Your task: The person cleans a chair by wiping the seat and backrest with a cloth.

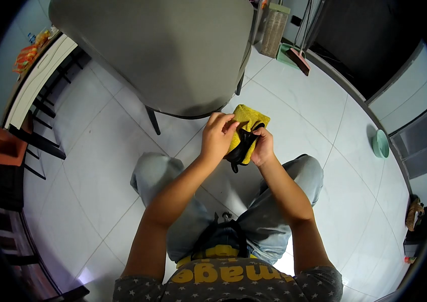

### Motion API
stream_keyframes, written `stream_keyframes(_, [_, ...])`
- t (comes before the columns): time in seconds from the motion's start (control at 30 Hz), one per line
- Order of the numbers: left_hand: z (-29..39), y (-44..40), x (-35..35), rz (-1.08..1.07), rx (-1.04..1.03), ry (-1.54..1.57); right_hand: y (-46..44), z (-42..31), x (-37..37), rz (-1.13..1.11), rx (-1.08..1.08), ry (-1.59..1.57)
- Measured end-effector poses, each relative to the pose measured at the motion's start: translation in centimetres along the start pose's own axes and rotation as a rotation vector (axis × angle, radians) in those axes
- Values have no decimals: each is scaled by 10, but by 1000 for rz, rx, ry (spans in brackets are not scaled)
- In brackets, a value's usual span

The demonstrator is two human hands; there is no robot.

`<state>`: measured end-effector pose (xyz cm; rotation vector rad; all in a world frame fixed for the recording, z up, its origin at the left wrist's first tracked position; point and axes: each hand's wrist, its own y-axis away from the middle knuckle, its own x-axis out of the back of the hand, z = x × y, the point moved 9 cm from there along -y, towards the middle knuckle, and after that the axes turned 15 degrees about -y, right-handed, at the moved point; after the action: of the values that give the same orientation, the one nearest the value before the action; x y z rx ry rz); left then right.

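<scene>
In front of my knees I hold a yellow cloth with black trim, bunched up between both hands. A black loop dangles from its lower edge. My left hand grips the cloth's left side, with the thumb and fingers drawn together near its top. On the opposite side, my right hand pinches the black-edged part between thumb and fingers. Just beyond the cloth stands a grey chair, its broad back panel towards me. Parts of the cloth lie hidden behind my fingers.
White tiles cover the floor. At the left is a white-drawered table with an orange stool. A broom and dustpan stand at the upper right, and a green basin is by the right wall.
</scene>
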<state>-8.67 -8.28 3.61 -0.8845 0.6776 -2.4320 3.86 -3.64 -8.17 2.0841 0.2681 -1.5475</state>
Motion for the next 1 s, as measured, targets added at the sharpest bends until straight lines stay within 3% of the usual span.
stream_keyframes(0.43, [12, 1, 7, 84, -163, -256, -5, -6, 15, 54, 94, 104])
stream_keyframes(0.9, [-14, -2, 16, -12, 2, -250, 4, -11, 0, 80, 125, 76])
stream_keyframes(1.0, [-17, -2, 19, -6, -61, -297, 7, -11, -3, 94, 137, 92])
